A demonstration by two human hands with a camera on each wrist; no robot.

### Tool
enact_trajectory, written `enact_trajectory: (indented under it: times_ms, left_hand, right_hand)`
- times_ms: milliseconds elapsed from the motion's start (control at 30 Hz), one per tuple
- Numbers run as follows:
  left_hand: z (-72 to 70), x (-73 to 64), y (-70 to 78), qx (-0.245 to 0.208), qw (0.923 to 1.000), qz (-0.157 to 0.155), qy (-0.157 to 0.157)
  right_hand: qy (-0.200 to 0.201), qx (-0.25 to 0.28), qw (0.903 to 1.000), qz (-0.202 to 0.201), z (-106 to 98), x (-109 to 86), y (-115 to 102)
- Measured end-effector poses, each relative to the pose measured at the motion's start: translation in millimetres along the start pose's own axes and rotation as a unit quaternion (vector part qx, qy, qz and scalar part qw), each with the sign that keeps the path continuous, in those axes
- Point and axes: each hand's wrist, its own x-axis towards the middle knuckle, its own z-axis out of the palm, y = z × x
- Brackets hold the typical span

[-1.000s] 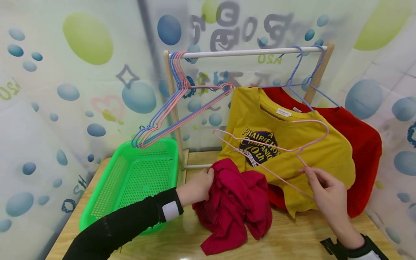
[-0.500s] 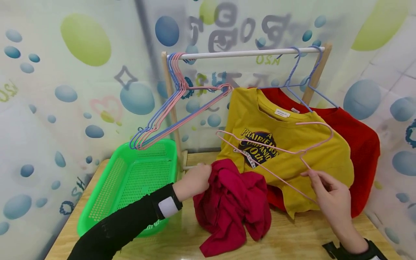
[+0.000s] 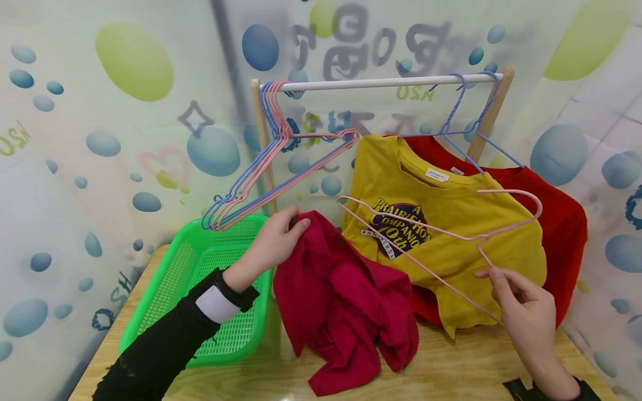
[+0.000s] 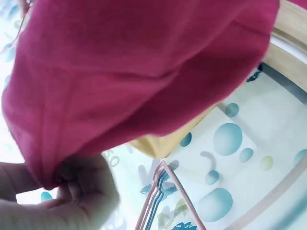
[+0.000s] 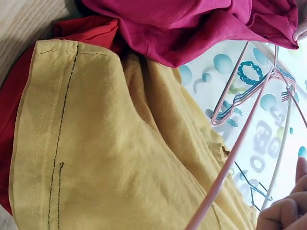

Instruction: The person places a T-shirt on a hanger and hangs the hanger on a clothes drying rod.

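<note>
A crumpled crimson garment point(image 3: 346, 301) lies partly on the table, its upper left corner lifted. My left hand point(image 3: 271, 239) pinches that corner between thumb and fingers, beside the green basket. In the left wrist view the crimson cloth point(image 4: 139, 72) hangs from the pinch. At the right, my right hand point(image 3: 526, 306) holds a pink clothes hanger point(image 3: 426, 225) by its neck below the hook. Nothing hangs on this hanger, which is tilted in front of a yellow T-shirt point(image 3: 371, 178). The right wrist view shows one pink bar of the hanger point(image 5: 225, 167) crossing before the yellow cloth.
A clothes rack point(image 3: 391, 83) stands at the back. Several pink and blue hangers point(image 3: 281, 145) hang at its left end. The yellow T-shirt and a red shirt point(image 3: 567, 223) hang at its right on blue hangers. A green basket point(image 3: 135, 328) stands left on the wooden table point(image 3: 241, 384).
My left hand has moved up and to the left, lifting and spreading the crimson garment's corner. My right hand with the pink hanger has shifted slightly right.
</note>
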Motion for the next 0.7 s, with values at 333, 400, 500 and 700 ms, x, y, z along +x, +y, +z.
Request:
enact_trajectory:
  times_ms: [333,400,500,700]
  left_hand:
    - [-5.3,-0.1,4.6,-0.046,0.9965,0.032,0.062]
    - [-5.3,-1.5,5.1,-0.028,0.9946,0.054,0.083]
    - [-5.9,-4.5,6.0,0.006,0.9878,0.102,0.117]
    - [-11.7,-5.5,4.3,0.096,0.9551,0.217,0.177]
  right_hand:
    - [-0.022,0.080,0.9966,0.002,-6,-7.7,-9]
    - [-0.022,0.095,0.9952,-0.007,-7,-8.5,-11]
    - [-0.018,0.126,0.9918,-0.014,-8,-9.3,-14]
    - [-0.021,0.206,0.9771,-0.048,-13,-11.2,-16]
